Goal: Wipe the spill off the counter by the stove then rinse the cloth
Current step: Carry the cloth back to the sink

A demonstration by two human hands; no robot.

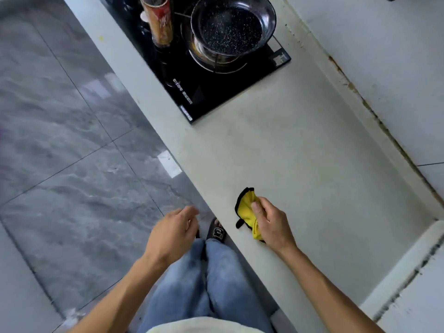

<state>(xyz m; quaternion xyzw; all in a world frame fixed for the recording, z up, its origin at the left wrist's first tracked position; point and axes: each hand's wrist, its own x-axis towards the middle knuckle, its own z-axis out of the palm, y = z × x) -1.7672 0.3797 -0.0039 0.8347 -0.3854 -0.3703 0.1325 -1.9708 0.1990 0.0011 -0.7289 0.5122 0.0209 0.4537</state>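
My right hand (271, 224) grips a bunched yellow cloth with black edging (246, 210) just above the pale counter (288, 145), near its front edge. My left hand (174, 230) hangs in front of the counter over the floor, fingers loosely curled, holding nothing. The black glass stove (199, 92) sits farther along the counter. I cannot make out any spill on the counter surface between the cloth and the stove.
A dark speckled pan (231, 26) sits on the stove's burner, with a tall printed canister (159, 20) beside it. A stained seam runs along the white wall (384, 56) at the counter's back. Grey tiled floor (72, 140) lies to the left.
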